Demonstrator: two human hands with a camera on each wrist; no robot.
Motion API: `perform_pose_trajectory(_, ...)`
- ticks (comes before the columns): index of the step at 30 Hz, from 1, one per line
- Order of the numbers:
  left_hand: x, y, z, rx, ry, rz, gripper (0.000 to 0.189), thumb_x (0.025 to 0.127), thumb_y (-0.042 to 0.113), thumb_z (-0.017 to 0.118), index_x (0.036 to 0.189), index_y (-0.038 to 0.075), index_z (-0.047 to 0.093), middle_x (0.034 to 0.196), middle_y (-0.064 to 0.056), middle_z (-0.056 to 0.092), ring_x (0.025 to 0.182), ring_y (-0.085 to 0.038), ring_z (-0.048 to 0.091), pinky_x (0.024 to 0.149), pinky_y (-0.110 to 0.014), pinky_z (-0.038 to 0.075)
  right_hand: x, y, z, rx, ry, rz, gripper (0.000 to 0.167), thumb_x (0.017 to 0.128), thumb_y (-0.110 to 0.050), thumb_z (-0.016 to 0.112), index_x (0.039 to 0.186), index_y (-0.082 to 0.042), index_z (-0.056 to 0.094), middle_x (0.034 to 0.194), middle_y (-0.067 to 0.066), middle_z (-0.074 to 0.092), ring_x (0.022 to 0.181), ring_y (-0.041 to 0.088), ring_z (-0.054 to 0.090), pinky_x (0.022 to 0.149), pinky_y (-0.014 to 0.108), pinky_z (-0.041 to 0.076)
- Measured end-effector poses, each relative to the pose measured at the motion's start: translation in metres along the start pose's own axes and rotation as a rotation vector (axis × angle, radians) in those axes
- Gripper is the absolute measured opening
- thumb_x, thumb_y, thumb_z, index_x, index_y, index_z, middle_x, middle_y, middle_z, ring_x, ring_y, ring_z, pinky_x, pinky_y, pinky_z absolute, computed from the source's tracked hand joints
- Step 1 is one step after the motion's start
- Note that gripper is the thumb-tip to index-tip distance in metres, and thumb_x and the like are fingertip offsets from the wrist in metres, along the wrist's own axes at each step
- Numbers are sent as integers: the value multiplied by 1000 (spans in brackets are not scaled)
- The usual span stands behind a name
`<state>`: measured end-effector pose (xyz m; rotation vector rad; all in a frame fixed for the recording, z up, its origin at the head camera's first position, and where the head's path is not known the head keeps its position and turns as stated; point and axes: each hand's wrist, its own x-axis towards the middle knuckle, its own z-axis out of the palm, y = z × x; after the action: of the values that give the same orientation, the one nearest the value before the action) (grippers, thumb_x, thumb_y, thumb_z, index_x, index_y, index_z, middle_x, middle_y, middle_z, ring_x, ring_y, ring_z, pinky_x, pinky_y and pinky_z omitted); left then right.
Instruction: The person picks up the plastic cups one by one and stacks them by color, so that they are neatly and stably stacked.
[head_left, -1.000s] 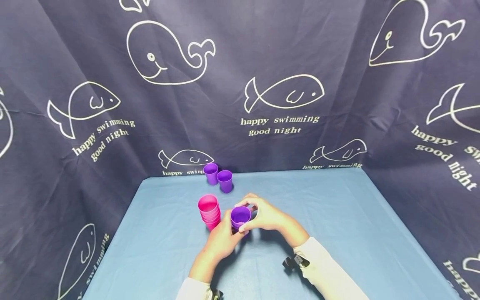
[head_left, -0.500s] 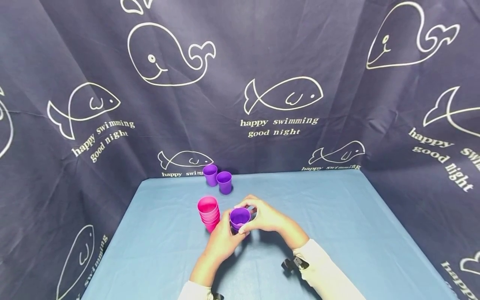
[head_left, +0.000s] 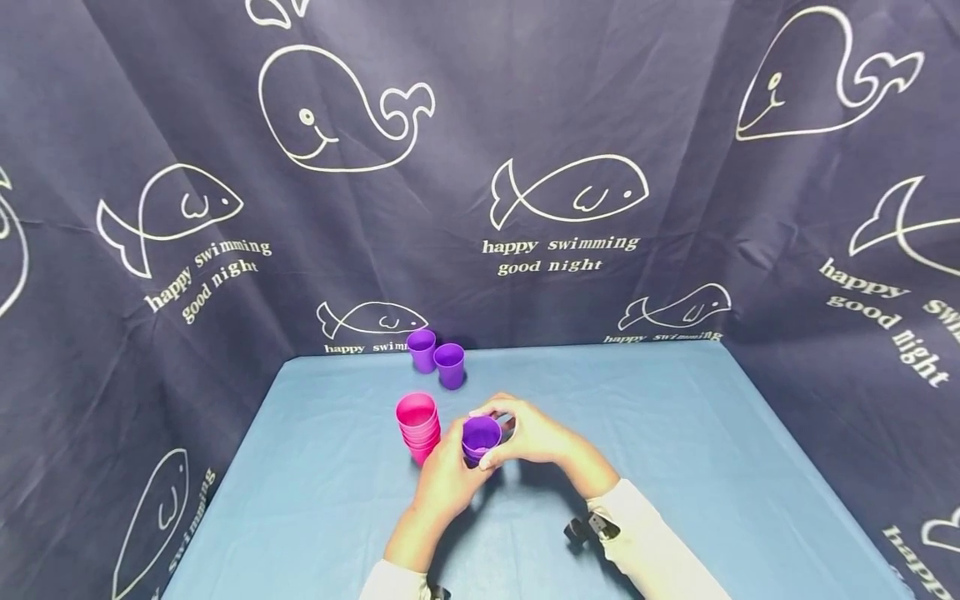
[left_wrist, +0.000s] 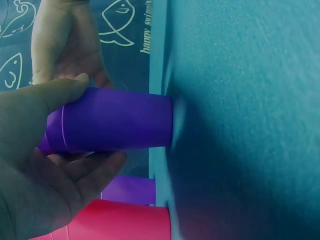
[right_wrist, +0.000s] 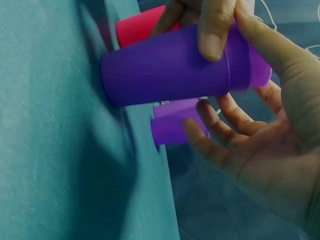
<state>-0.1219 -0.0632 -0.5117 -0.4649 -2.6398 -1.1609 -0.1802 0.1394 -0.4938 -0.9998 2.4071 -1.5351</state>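
Note:
Nested purple cups (head_left: pixel 481 435) stand upright at the middle of the blue table, a second rim showing just under the top one. My left hand (head_left: pixel 446 479) grips the lower cup, its thumb on one side and fingers on the other, as the left wrist view shows. From the right, my right hand (head_left: pixel 534 433) holds the upper cup near its rim between thumb and fingers. In the right wrist view some right-hand fingertips (right_wrist: pixel 192 127) hang off the cup wall. The purple base (left_wrist: pixel 162 121) is right at the cloth.
A stack of pink cups (head_left: pixel 417 425) stands just left of my left hand. Farther back are two purple cups, one (head_left: pixel 422 350) near the rear curtain (head_left: pixel 570 308) and one (head_left: pixel 450 367) beside it. Blue cloth (head_left: pixel 660 433) covers the table.
Both hands stay around the nested purple cups with almost no movement. The head view shifts very slightly; the other cups stay in place.

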Motion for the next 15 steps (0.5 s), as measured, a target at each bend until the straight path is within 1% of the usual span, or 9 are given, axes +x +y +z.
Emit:
perform_pose_trajectory(3, 2, 1, -1, -10, -1, -22, 64, 80, 28, 91, 133, 10, 61, 115, -8, 78, 104, -25, 76, 90, -44, 61, 2, 4, -5, 44, -64, -41, 65, 75, -12, 94, 135, -6, 68, 127, 16, 66, 118, 27, 63, 93, 46, 62)
perform_pose_trajectory(5, 3, 2, -2, -20, -6, -37, 64, 79, 28, 92, 132, 10, 62, 115, -8, 78, 104, -25, 75, 91, -44, 60, 3, 9, -9, 79, -118, -53, 63, 78, -3, 86, 139, -3, 65, 129, 19, 64, 120, 33, 62, 96, 49, 61)
perform_pose_trajectory(8, 3, 2, -1, -12, -15, -45, 65, 77, 27, 94, 131, 9, 62, 115, -9, 78, 104, -26, 75, 92, -45, 60, 3, 13, -13, 111, -175, -51, 66, 77, 7, 69, 142, 1, 62, 132, 21, 62, 122, 38, 62, 98, 51, 61)
perform_pose_trajectory(10, 3, 1, 0, -2, -16, -43, 66, 76, 26, 95, 130, 7, 62, 115, -10, 77, 104, -26, 75, 92, -46, 60, 4, 14, -13, 124, -186, -43, 68, 75, 10, 60, 142, 2, 62, 133, 23, 62, 122, 38, 62, 98, 51, 60)
perform_pose_trajectory(12, 3, 1, 1, -2, -9, -45, 65, 75, 25, 95, 129, 7, 63, 114, -9, 78, 103, -26, 75, 91, -45, 60, 6, 15, -13, 134, -180, -44, 66, 76, 13, 54, 140, 4, 62, 133, 24, 63, 122, 38, 62, 98, 50, 60)
perform_pose_trajectory(15, 5, 1, 1, -11, 3, -37, 63, 73, 24, 96, 125, 7, 66, 110, -7, 78, 100, -25, 75, 90, -43, 60, 10, 16, -11, 140, -130, -56, 60, 76, 17, 51, 133, 5, 67, 130, 26, 65, 121, 32, 63, 99, 51, 59)
